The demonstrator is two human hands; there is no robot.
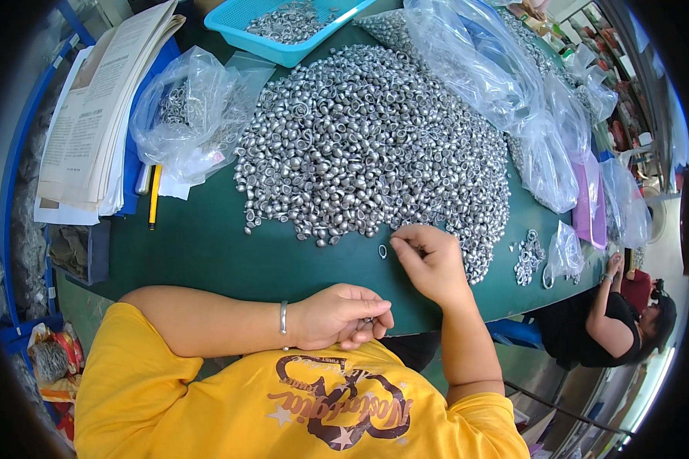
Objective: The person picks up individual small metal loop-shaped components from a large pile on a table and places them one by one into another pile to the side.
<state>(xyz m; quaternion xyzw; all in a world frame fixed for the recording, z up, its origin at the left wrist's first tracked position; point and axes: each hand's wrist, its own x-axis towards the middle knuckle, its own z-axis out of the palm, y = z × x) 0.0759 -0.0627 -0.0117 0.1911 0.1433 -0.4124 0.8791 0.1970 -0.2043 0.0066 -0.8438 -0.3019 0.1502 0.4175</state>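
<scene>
A broad heap of small silver metal pieces (360, 145), some domed and some ring-like, covers the middle of the green table (184, 252). My right hand (434, 262) is at the heap's near edge, thumb and fingers pinched together; whatever they hold is hidden. One loose metal ring (382, 251) lies on the green surface just left of those fingertips. Close to my body, at the table's front edge, my left hand (344, 315) is turned partly palm up with curled fingers. Small metal pieces show between its fingers and thumb.
A blue basket (298, 53) of metal bits stands behind the heap. Clear plastic bags (482, 69) lie at the back right, another bag (187, 107) at the left near newspapers (99, 99) and a yellow pen (155, 197). Several rings (528, 258) lie right. A person (605, 325) sits farther right.
</scene>
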